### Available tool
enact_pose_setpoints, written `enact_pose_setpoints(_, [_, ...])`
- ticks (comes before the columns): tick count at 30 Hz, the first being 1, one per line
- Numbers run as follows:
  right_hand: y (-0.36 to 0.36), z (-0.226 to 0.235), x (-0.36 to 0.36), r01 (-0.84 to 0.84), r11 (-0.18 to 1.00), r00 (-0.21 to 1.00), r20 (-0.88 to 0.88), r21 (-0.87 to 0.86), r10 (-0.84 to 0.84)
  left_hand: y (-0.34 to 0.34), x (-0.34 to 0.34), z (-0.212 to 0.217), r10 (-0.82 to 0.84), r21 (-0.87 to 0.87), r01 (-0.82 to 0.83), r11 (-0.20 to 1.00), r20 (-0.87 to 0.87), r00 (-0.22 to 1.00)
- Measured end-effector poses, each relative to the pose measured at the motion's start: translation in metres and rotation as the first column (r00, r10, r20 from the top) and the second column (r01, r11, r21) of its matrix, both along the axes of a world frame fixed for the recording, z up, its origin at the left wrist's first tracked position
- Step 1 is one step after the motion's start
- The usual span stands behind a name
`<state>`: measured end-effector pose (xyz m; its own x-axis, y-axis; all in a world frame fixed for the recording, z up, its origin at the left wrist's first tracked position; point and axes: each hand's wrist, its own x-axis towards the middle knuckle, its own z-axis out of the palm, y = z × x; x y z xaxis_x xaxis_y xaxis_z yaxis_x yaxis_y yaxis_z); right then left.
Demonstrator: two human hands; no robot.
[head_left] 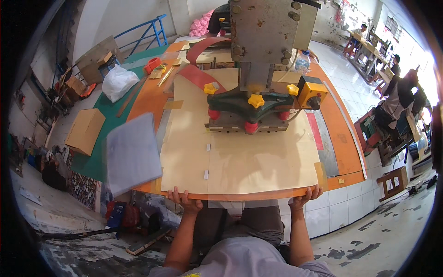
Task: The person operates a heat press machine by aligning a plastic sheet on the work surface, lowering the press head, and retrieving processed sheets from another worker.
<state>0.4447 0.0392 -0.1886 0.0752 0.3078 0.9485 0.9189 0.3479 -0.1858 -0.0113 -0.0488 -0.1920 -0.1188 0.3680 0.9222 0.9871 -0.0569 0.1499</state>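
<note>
My left hand (185,201) is at the front edge of the orange-topped table (344,157), its fingers apart and touching the rim. Farther right, my right hand (305,198) rests against the same edge in much the same way, fingers spread. Any part of either hand under the edge is hidden. Between them a clear plastic sheet (244,202) hangs slightly over the edge. Beyond lies a large cream sheet (189,157), taped at its sides. On its far half stands a press head (249,104) with a dark green clamp frame, yellow star knobs and red feet.
A stack of translucent sheets (134,154) overhangs the table's left side. Past it are a cardboard box (85,130) and a white plastic bag (119,82) on a green surface. A yellow-black control box (311,93) flanks the press. A wooden stool (393,184) stands right; people sit far off.
</note>
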Motion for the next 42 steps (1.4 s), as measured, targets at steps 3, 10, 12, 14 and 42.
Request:
enact_pose_setpoints(3, [-0.0006,-0.0001,-0.0009,0.004,1.000,1.000,-0.006,-0.004,-0.004,-0.0001,0.0003,0.0013,-0.020,-0.004,0.020,1.000,0.004,1.000])
enact_pose_setpoints(10, [0.0008,-0.0023,0.0004,0.001,1.000,1.000,-0.014,-0.001,-0.001,0.0008,0.0005,0.0013,-0.006,-0.003,0.006,1.000,0.006,1.000])
enact_pose_setpoints(12, [0.0002,-0.0015,0.0000,0.007,1.000,1.000,-0.012,-0.005,-0.007,0.0011,0.0007,0.0017,-0.010,-0.001,0.010,1.000,0.000,1.000])
enact_pose_setpoints(14, [0.0003,0.0022,-0.0027,0.009,1.000,1.000,-0.011,-0.008,-0.009,0.0006,-0.0005,0.0008,0.000,-0.005,0.000,1.000,0.000,1.000])
enact_pose_setpoints(42, [0.0011,-0.0036,0.0003,0.023,1.000,1.000,-0.018,-0.009,-0.023,0.0013,0.0017,0.0049,-0.005,-0.006,0.005,1.000,0.005,1.000])
